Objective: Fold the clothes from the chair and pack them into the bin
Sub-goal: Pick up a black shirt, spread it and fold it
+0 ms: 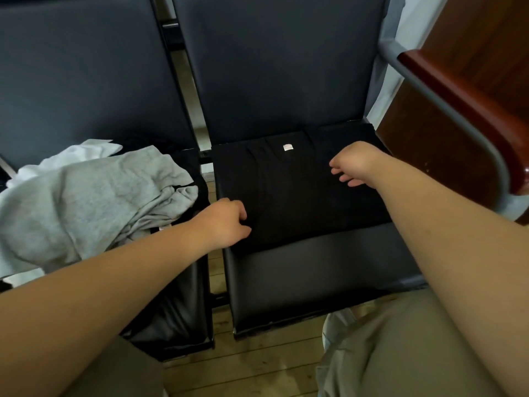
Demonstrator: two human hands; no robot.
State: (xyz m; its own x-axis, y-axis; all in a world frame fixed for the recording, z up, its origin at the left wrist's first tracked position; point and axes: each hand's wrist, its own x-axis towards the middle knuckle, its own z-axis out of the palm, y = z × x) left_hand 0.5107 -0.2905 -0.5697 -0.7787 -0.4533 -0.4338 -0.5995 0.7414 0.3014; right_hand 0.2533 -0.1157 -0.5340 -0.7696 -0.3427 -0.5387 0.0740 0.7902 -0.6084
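On the seat of the dark chair point(315, 279) lay a black garment point(286, 196), folded into a flat, roughly square block that covered the rear part of the cushion and left the front strip bare. Its cloth was matte and nearly the same shade as the seat, so its creases were hard to make out. A small white label point(287, 147) showed near its back edge, towards the chair's backrest.

The left hand point(226, 222) sat at the garment's left edge, close to that side of the seat, fingers curled and thumb closed against them, pinching the black fabric. The right hand point(355, 163) was over the garment's right part, fingers loose and slightly spread, gripping nothing; whether it touched the cloth could not be told.

Left of that chair, on the neighbouring seat point(177, 319), a grey garment point(86, 202) lay crumpled in a heap, with a white garment point(71, 156) bunched behind it. A wooden floor point(257, 365) showed below the chair's front edge.
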